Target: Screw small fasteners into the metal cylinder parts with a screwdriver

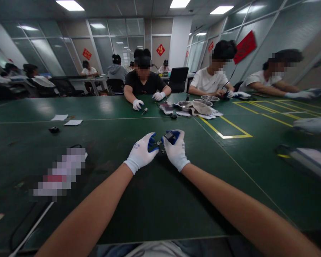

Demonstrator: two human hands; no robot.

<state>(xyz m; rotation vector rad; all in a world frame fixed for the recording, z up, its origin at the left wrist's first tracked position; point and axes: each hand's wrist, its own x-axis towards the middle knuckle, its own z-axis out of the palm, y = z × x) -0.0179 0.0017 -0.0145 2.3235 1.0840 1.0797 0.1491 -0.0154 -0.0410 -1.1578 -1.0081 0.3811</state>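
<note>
Both my hands wear white gloves with blue palms and meet above the green table (139, 192). My right hand (176, 148) is closed round a small dark device (169, 136). At its left, my left hand (143, 150) has fingers and thumb curved apart beside a small metallic piece (158, 142); whether its fingertips touch that piece cannot be made out. Just below the gap between the hands are small shiny bits (162, 151), too small to identify.
A blurred-out pale object (64, 171) with a cable lies left. Further off are a dark item (54, 130), paper slips (73, 122), metal bowls (184, 105) and a cloth (200, 108). People sit across the table; a gloved hand (312, 125) shows at right.
</note>
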